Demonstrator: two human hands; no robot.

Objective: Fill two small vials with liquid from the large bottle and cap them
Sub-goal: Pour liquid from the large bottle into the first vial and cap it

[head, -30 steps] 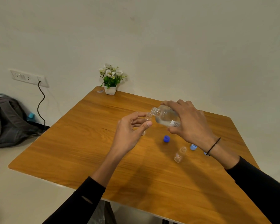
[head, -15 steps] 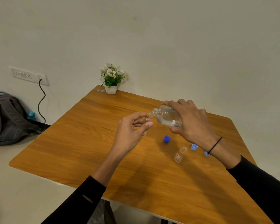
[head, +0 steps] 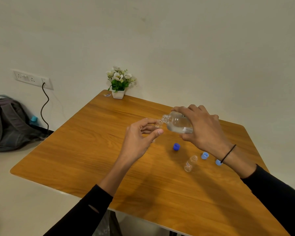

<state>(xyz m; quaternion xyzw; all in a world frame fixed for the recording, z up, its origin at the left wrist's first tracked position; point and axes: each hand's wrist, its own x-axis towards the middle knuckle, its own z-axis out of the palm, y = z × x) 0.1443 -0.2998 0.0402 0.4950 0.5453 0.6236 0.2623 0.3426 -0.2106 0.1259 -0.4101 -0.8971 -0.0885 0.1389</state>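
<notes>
Two vials to fill, first one in progress: my left hand (head: 140, 138) pinches a small clear vial (head: 157, 126) between thumb and fingertips, held up above the table (head: 92, 150), mouth up and leaning slightly toward the bottle. My right hand (head: 203, 130) grips the large bottle (head: 177, 123) around its body, long axis tipped close to horizontal, neck pointing left at the vial. Key relation: bottle mouth sits just right of and touching or nearly touching the vial rim, can't tell which. Bottle is uncapped, clear liquid pooled along its lower side, roughly half full by the look of it. Level inside the held vial is hidden by my fingers, can't tell if any has gone in. Second vial (head: 190, 163) stands on the table nearer me and to the right, under my right forearm, uncapped, looks empty. Dark blue cap (head: 176, 147) on the table between the hands, probably the bottle's. Two light blue caps just right of the second vial: one open side up (head: 204, 155), the other (head: 218, 162) partly hidden behind my wrist. Next move likely just needs a bit more tilt, narrow target so spill risk is real
</notes>
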